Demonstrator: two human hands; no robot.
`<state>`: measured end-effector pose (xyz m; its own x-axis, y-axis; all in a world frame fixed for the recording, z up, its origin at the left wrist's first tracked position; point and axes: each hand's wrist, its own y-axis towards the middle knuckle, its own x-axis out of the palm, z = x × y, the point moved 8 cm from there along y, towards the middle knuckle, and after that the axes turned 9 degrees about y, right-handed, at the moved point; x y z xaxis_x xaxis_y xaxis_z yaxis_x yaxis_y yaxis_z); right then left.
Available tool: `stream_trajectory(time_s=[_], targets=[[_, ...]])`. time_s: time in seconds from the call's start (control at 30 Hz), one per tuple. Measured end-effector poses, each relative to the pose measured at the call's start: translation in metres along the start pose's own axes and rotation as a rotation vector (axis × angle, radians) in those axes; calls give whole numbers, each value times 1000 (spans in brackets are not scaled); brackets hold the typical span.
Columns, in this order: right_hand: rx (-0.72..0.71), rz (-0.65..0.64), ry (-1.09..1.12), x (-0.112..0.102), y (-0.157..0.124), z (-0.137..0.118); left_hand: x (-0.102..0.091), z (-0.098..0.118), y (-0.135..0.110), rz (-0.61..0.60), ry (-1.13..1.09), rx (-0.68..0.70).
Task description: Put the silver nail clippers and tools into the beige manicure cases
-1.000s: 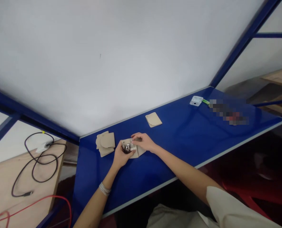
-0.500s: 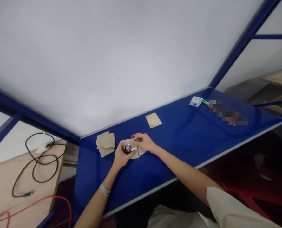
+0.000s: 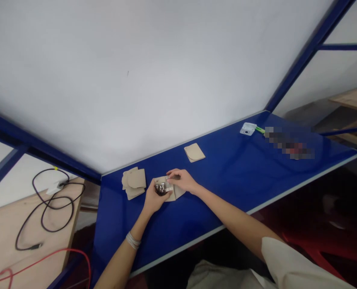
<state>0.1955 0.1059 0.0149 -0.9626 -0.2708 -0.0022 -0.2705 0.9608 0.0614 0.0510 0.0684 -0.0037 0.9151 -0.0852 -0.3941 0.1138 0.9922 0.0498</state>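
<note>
Since the earlier frame my hands have hardly moved; only the view has settled slightly. My left hand (image 3: 154, 197) lies over a folded beige card (image 3: 178, 192), its fingers curled against a cluster of small metal fittings (image 3: 160, 189) on the card. My right hand (image 3: 182, 180) rests its fingertips (image 3: 170, 174) along the card's far side. Both seem to be holding the card in place, though I cannot tell how firmly either one grips. The card sits on a blue tabletop (image 3: 202, 216), near its back edge. A stack of tan card cut-outs (image 3: 133, 184) lies just beside it at nine o'clock, a single tan card (image 3: 194, 152) at one o'clock, and a small white plastic packet (image 3: 247, 129) well off at two o'clock. Light, even pressure from both hands suits fittings this small and loose.
</note>
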Motion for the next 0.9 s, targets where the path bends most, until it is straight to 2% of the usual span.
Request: stream_trajectory(time_s=[0.2, 0.9], targets=[[0, 0, 5, 0, 0, 1, 1, -5, 1, -8, -28, -18], [11, 1, 6, 0, -1, 0, 1, 1, 1, -23, -17, 1]])
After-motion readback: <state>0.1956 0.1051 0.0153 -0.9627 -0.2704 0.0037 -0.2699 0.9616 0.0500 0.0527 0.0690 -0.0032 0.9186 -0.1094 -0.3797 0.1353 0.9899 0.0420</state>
